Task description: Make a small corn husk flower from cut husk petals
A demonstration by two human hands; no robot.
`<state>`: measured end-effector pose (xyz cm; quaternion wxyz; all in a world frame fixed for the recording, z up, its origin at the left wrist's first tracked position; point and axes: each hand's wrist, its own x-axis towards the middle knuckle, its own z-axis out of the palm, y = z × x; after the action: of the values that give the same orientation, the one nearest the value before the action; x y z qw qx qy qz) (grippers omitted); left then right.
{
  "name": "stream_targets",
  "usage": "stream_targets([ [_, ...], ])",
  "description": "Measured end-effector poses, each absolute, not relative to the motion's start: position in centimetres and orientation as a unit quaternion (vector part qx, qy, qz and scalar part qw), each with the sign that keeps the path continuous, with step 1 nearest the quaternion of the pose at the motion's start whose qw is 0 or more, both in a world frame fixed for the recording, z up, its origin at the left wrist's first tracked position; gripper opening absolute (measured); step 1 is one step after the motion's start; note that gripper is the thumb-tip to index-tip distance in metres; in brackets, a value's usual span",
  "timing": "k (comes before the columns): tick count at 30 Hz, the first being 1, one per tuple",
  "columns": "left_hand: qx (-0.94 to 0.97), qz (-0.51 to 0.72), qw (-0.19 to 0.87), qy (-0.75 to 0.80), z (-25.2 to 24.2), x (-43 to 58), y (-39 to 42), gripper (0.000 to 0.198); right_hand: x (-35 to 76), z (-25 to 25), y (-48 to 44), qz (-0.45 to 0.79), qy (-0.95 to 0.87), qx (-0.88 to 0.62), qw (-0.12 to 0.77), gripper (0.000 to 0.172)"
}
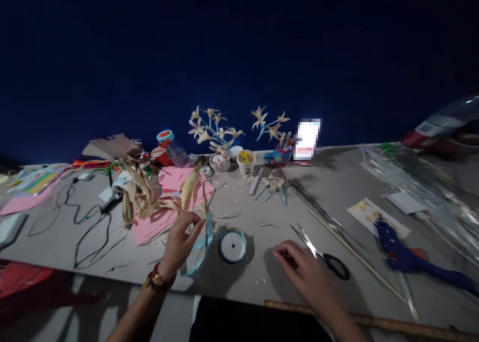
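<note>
My left hand [182, 242], with a red and gold bracelet at the wrist, is closed in a pinch beside a strip of light-blue tape [208, 227]. The strip appears to hang from its fingertips and loops down towards the table edge. Between my hands lies a white-centred tape spool [232, 246] with a blue rim. My right hand [301, 269] hovers over the table with thumb and fingers pressed together; whatever is in them is too small to make out. Black-handled scissors [335, 265] lie just right of it, blades pointing up and left.
Dried husks [140, 192] and pink paper [149, 230] lie left. Husk flowers [215, 127] stand behind near a cup [246, 163]. To the right are wire stems [318, 210], a blue glue gun [396, 252] and plastic wrap [415, 182]. A lit phone [307, 140] leans at the back.
</note>
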<state>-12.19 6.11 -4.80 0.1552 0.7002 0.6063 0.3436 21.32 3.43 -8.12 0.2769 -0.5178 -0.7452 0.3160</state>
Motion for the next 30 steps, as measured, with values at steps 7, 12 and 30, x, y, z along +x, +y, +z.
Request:
stream_targets([
  [7,0.713,0.344,0.112,0.601,-8.1,-9.8,-1.4,0.009,19.9,-8.2,3.2,0.324,-0.766,-0.505,0.23,0.021],
  [12,0.77,0.31,0.095,0.549,-8.5,-6.5,-2.0,0.025,18.2,-7.5,2.8,0.339,-0.781,-0.482,0.209,0.017],
  [30,0.718,0.346,0.079,0.599,-9.3,-7.8,-2.2,0.026,14.6,-5.7,7.2,0.228,-0.847,-0.455,0.154,0.018],
])
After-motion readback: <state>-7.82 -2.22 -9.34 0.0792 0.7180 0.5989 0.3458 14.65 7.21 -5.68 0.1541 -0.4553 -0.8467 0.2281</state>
